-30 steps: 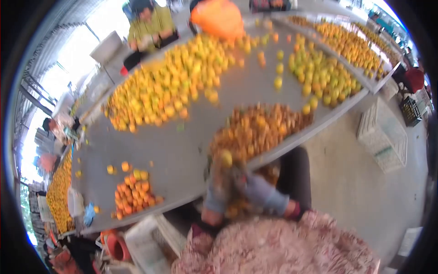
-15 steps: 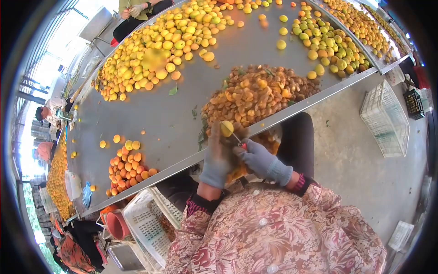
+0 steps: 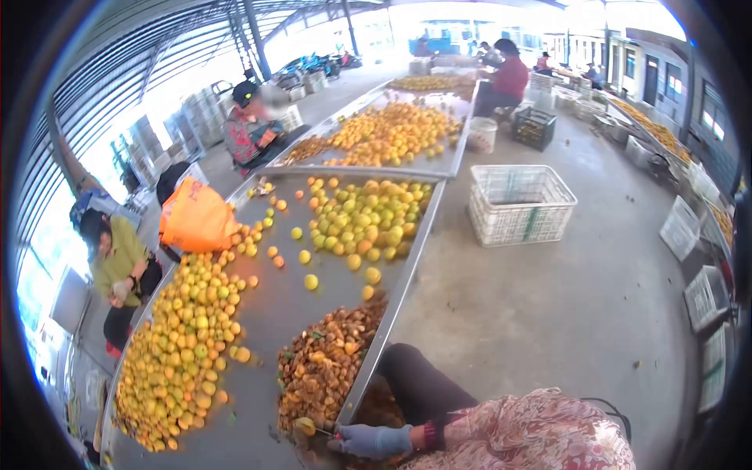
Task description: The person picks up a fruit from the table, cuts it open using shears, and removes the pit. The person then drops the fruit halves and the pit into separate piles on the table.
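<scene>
My right hand (image 3: 372, 441), in a grey-blue glove, is at the bottom edge with its fingers closed round a small thin metal tool (image 3: 325, 432) with a red handle. The tool's thin end reaches to a yellow apricot (image 3: 305, 426) at the near side of a pile of brown, wet-looking apricot stones (image 3: 321, 368). My left hand does not show; the area under the apricot is dark and blurred. The metal table (image 3: 262, 301) carries the stone pile beside my dark-clad knee.
Yellow apricots (image 3: 184, 337) cover the table's left side; greener ones (image 3: 364, 219) lie farther back. An orange bag (image 3: 196, 215) rests at the left edge. A white crate (image 3: 521, 205) stands on the floor at right. Co-workers sit along the tables, one in a green top (image 3: 117, 266).
The view has swung up and to the right, bringing the hall and far tables into sight. My right hand appears lower in frame, still gripping the tool; my left hand has dropped out of view.
</scene>
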`<state>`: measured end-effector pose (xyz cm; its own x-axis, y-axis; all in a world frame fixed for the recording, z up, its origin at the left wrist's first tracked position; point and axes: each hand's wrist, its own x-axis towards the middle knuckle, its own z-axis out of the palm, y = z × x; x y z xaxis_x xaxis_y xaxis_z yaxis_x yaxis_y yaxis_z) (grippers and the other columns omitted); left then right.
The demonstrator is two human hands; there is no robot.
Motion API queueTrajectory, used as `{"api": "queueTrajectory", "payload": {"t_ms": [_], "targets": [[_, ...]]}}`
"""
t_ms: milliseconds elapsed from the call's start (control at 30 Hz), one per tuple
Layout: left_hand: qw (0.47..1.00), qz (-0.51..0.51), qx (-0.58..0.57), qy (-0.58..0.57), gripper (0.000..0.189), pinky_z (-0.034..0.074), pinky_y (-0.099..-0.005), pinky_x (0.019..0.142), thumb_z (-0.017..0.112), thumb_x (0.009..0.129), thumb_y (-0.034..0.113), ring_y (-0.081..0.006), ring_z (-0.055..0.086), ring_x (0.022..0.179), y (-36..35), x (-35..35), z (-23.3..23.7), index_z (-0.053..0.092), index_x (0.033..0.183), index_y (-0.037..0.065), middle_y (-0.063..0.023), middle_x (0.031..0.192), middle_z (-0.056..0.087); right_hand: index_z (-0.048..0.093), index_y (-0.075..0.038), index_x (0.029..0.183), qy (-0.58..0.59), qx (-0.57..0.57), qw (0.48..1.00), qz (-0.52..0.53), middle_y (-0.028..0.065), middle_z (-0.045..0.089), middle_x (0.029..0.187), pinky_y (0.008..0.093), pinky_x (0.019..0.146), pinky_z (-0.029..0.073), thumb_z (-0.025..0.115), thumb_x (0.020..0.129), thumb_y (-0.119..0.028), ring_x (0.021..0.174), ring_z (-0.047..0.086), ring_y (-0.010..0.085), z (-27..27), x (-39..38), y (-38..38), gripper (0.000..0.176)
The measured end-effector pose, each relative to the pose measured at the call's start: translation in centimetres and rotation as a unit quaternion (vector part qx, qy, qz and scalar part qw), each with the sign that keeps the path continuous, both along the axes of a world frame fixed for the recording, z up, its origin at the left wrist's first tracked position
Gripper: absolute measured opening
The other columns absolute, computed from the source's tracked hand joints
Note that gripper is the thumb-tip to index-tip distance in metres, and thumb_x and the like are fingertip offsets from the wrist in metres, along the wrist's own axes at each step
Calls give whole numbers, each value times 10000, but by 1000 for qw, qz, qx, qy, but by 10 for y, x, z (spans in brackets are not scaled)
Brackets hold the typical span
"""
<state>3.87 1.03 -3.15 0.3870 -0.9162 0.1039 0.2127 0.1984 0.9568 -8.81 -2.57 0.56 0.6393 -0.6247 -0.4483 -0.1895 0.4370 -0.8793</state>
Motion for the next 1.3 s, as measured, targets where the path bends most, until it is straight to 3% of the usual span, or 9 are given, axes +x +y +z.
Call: {"api": "queueTrajectory", "payload": {"t_ms": [467, 500, 533, 567, 633, 667, 733, 1133, 1300], "targets": [[989, -66, -1, 134, 509, 453, -402, 897, 621, 861, 238, -255, 563, 999, -8, 11, -29, 443, 1277, 5, -157, 1177, 542, 534, -25, 975, 85, -267, 960, 13, 142, 598, 797, 371, 683, 453, 500, 907, -371, 749, 587, 267, -49, -2, -5, 353], [974, -7, -76, -213, 578, 430, -438, 920, 629, 850, 312, -291, 550, 1034, -16, 28, -49, 413, 1307, 31, -170, 1192, 541, 530, -24, 975, 88, -224, 970, 21, 149, 602, 817, 381, 711, 452, 508, 904, -358, 784, 589, 283, -41, -3, -8, 342], [834, 51, -127, -535, 648, 407, -473, 944, 638, 840, 387, -326, 537, 1068, -17, 42, -58, 383, 1336, 57, -182, 1208, 541, 530, -24, 975, 79, -228, 970, 37, 149, 602, 817, 381, 711, 452, 508, 904, -358, 784, 589, 283, -35, -3, -9, 342], [831, 63, -120, -540, 648, 407, -473, 944, 638, 840, 387, -326, 537, 1068, -14, 43, -51, 383, 1336, 57, -182, 1208, 541, 529, -22, 977, 46, -175, 983, 11, 157, 607, 835, 386, 727, 450, 518, 899, -348, 803, 590, 294, -29, -5, -9, 336], [998, -53, 39, 7, 537, 469, -438, 828, 474, 892, 476, -296, 588, 914, -18, 21, -19, 456, 1246, 73, -174, 1044, 604, 528, -21, 979, 8, -183, 983, -26, 164, 612, 866, 380, 739, 448, 520, 895, -355, 817, 588, 301, -38, -1, -11, 344], [943, -109, 110, 295, 532, 500, -421, 770, 392, 918, 521, -281, 613, 837, -20, 11, -8, 493, 1200, 81, -170, 962, 636, 528, -21, 979, 4, -184, 983, -20, 164, 612, 866, 380, 739, 448, 520, 895, -355, 817, 588, 301, -61, 5, -15, 344], [947, -56, 136, 286, 480, 497, -436, 756, 395, 918, 520, -289, 613, 785, -18, 8, -3, 539, 1148, 124, -161, 926, 644, 514, 3, 1079, 28, -254, 966, 48, 181, 610, 966, 353, 773, 466, 518, 902, -343, 847, 601, 303, -104, 17, -19, 389], [982, -6, 47, 180, 546, 499, -421, 785, 402, 915, 524, -284, 617, 783, -14, -16, 16, 596, 979, 17, -141, 829, 642, 478, -8, 1022, 118, -185, 973, 72, 231, 593, 939, 432, 795, 444, 478, 901, -302, 928, 573, 387, 19, -16, -11, 318], [921, -64, 162, 347, 568, 511, -456, 753, 431, 885, 551, -304, 625, 779, -21, -8, 26, 613, 955, 18, -143, 814, 653, 482, -19, 1014, 159, -255, 949, 91, 225, 596, 924, 430, 785, 447, 489, 888, -296, 908, 578, 383, 3, -11, -6, 305]]}}
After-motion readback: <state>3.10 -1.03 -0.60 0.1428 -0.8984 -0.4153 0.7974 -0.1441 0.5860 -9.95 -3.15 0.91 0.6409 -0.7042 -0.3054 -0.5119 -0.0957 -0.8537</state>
